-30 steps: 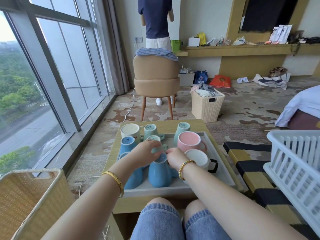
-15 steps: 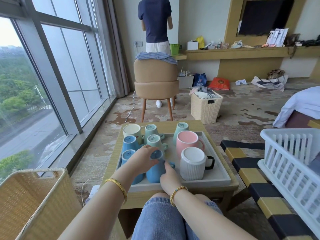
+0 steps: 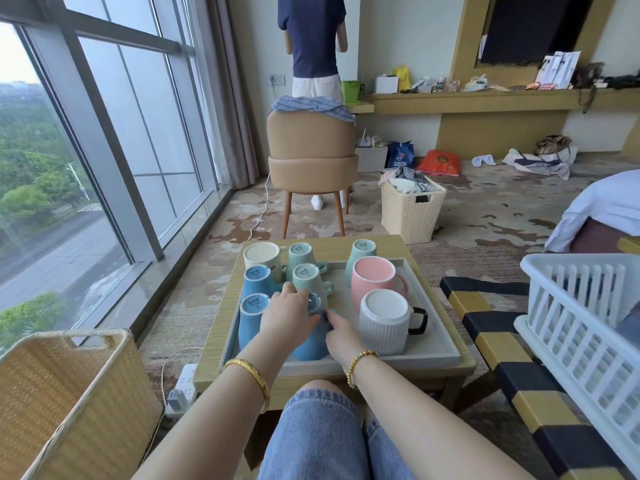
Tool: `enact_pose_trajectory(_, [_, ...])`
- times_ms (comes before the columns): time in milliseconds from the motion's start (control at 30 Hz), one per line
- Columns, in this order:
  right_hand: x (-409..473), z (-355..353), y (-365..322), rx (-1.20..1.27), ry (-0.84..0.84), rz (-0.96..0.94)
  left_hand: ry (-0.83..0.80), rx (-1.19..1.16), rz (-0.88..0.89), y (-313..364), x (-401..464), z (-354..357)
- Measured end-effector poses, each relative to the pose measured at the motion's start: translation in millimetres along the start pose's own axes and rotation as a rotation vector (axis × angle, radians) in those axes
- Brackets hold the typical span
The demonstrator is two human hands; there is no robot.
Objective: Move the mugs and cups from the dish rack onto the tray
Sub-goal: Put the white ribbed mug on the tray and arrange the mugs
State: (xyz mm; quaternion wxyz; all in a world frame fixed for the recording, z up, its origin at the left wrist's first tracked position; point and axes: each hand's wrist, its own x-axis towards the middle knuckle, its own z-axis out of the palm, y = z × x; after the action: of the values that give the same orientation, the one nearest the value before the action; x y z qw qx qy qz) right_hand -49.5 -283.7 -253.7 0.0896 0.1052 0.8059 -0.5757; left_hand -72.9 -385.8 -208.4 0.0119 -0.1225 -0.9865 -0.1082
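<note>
A grey tray (image 3: pixel 443 355) on a small wooden table (image 3: pixel 398 244) carries several upside-down mugs: blue, mint green, cream (image 3: pixel 261 256), pink (image 3: pixel 374 280) and a white ribbed one (image 3: pixel 384 320) with a black handle. My left hand (image 3: pixel 289 315) grips the upper part of the nearest blue mug (image 3: pixel 311 344) at the tray's front. My right hand (image 3: pixel 341 336) touches that mug's right side near its handle, fingers curved against it. The white dish rack (image 3: pixel 581 320) stands at the right on a striped bench; its inside is mostly out of sight.
A woven basket (image 3: pixel 69 403) stands at my lower left, a power strip (image 3: pixel 181 382) on the floor beside the table. Beyond the table are a tan chair (image 3: pixel 311 157), a person standing behind it, and a wicker hamper (image 3: pixel 412 209). My knees are under the table's front edge.
The white ribbed mug, held tilted a second ago, now stands upside down on the tray. My right hand left it and came to the blue mug; my left hand stayed there.
</note>
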Motion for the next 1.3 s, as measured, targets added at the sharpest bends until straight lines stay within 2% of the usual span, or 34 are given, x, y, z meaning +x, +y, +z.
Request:
enact_pose_trajectory(200, [-3, -1, -2, -0.038, 0.034, -0.077, 0.038, 0.037, 0.008, 1, -2, 2])
enact_pose_trajectory(367, [-13, -21, -20, -0.025, 0.235, -0.293, 0.154, -0.035, 0.032, 0, 2, 0])
enact_pose_trajectory(467, [-6, -42, -32, -0.033, 0.357, -0.355, 0.236, -0.093, 0.050, 8, 16, -9])
enact_pose_trajectory(600, [20, -75, -42, -0.059, 0.517, -0.334, 0.219, -0.096, 0.096, 26, 48, -18])
enact_pose_trajectory(733, [60, -113, -53, -0.118, 0.580, -0.230, 0.145, -0.055, 0.140, 41, 85, -18])
enact_pose_trajectory(867, [96, -141, -57, -0.306, 0.470, -0.094, 0.058, -0.079, 0.145, 46, 122, -11])
enact_pose_trajectory(1000, [122, -151, -51, -0.448, 0.341, -0.055, 0.003, -0.136, 0.131, 55, 152, 1])
enact_pose_trajectory(1100, [137, -150, -46, -0.476, 0.244, -0.028, -0.048, -0.175, 0.126, 61, 166, 10])
enact_pose_trajectory(1300, [147, -156, -40, -0.402, 0.249, -0.090, -0.110, -0.151, 0.195, 67, 180, 17])
